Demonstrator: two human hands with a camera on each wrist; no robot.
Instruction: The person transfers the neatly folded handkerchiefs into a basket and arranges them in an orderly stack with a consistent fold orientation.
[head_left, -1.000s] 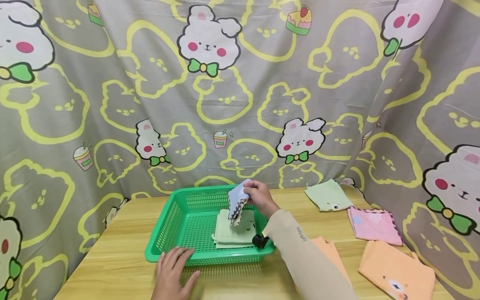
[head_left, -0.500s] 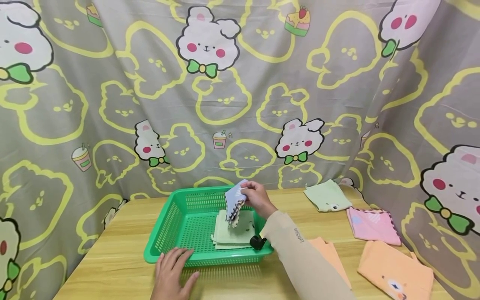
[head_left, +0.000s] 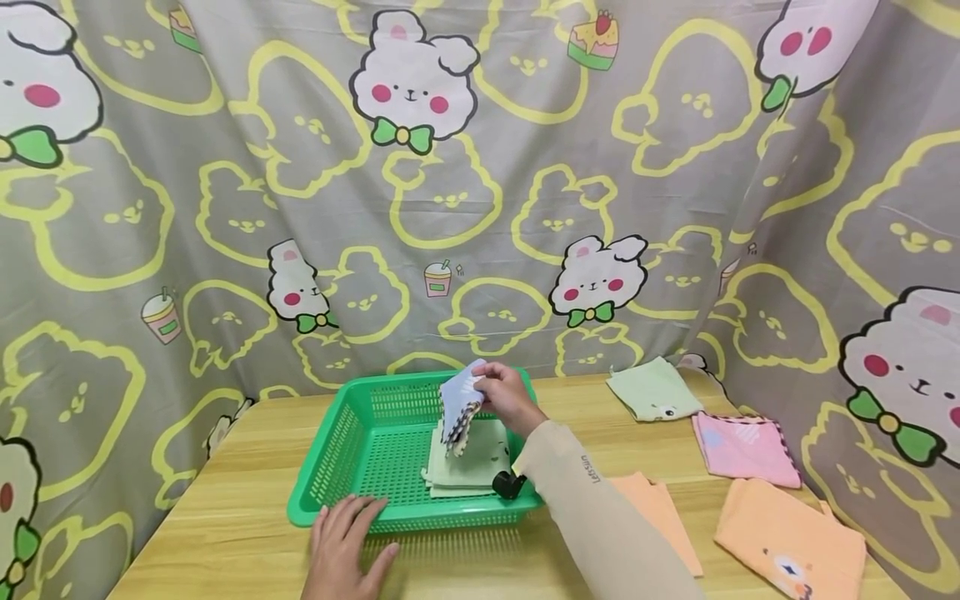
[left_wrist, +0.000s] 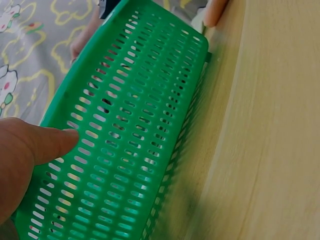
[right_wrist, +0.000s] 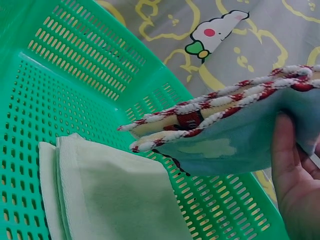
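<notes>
My right hand pinches a folded blue towel by one edge and holds it above the green basket. In the right wrist view the blue towel shows its layers and a twisted red-and-white trim, with the thumb across its face. Below it, folded pale green towels lie stacked in the basket's right half. My left hand rests at the basket's near left corner, fingers spread over the rim. In the left wrist view its thumb lies straight against the slotted outer wall.
On the wooden table to the right lie a pale green towel, a pink towel, an orange towel and another orange one, partly behind the right sleeve. A patterned curtain rises behind the table.
My right hand has shifted slightly left with the blue towel, which now hangs a little farther over the basket. The left hand stays at the rim.
</notes>
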